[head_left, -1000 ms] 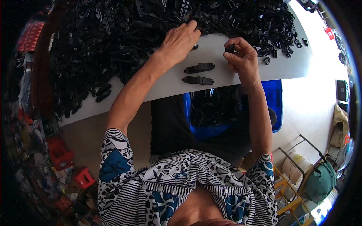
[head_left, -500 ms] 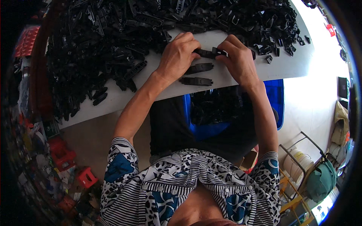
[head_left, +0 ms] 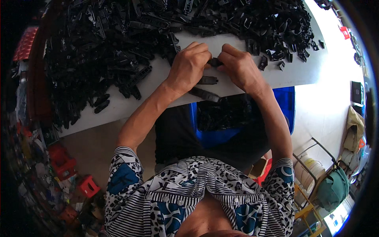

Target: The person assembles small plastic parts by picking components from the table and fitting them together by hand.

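**Hands meet over one black part**

Both hands have drawn together since a moment ago, when they were apart at the heap's edge. Now the left hand (head_left: 189, 65) and right hand (head_left: 239, 67) are closed on opposite ends of a small black plastic part (head_left: 215, 62), held just above the white table (head_left: 300, 73). Its long axis runs left to right, roughly along the table's near edge; most of it is hidden by the fingers.

Two finished-looking black pieces (head_left: 206, 87) lie on the table just under the hands, both lengthwise left to right, the nearer one almost at the table's edge.

Beyond the hands, the heap of black parts (head_left: 118, 51) covers the far and left side of the table, leaving a bare strip along the near edge and at the right end. Below the table's edge, by the person's lap, a blue bin (head_left: 288, 106) holds more black parts. Left of the table, on the floor, sit red crates (head_left: 63, 162). A green bag (head_left: 333, 187) hangs on a rack right of the table.
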`<state>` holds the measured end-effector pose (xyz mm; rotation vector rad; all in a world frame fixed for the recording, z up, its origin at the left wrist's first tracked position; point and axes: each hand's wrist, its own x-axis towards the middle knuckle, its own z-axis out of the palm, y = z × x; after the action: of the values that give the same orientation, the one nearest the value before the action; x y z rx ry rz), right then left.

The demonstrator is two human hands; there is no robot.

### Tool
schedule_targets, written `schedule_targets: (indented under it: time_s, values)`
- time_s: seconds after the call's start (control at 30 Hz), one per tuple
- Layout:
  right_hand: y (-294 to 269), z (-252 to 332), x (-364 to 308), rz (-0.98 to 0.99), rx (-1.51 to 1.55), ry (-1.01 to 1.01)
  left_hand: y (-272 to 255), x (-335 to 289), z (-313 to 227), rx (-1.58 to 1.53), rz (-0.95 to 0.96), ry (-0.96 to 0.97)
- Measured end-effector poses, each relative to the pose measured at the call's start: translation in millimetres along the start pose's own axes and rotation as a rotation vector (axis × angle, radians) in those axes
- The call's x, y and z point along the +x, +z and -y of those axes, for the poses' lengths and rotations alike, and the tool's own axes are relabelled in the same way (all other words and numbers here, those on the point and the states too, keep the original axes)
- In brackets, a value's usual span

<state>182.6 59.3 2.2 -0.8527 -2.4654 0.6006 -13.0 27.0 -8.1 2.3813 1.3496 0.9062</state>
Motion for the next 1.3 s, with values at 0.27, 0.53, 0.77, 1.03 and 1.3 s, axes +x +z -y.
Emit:
schedule_targets:
  time_s: [0.27,0.53,0.77,1.03,1.3]
  values:
    - [-49,-6,-42,-0.144,-0.381,0.308,-19,8,0,0.106,0.017,-0.009]
    - [-42,-23,-54,-0.011,-0.547,0.191,6,35,34,0.539,-0.12,0.05]
    - [-23,-21,-40,-0.279,-0.169,0.171,9,34,36,0.592,-0.182,-0.068]
    - [-8,-9,-17,-0.373,1.3,0.575,7,26,19,0.512,-0.081,-0.001]
    - [2,-18,-6,-0.333,0.461,0.385,3,17,6,0.215,0.007,-0.045]
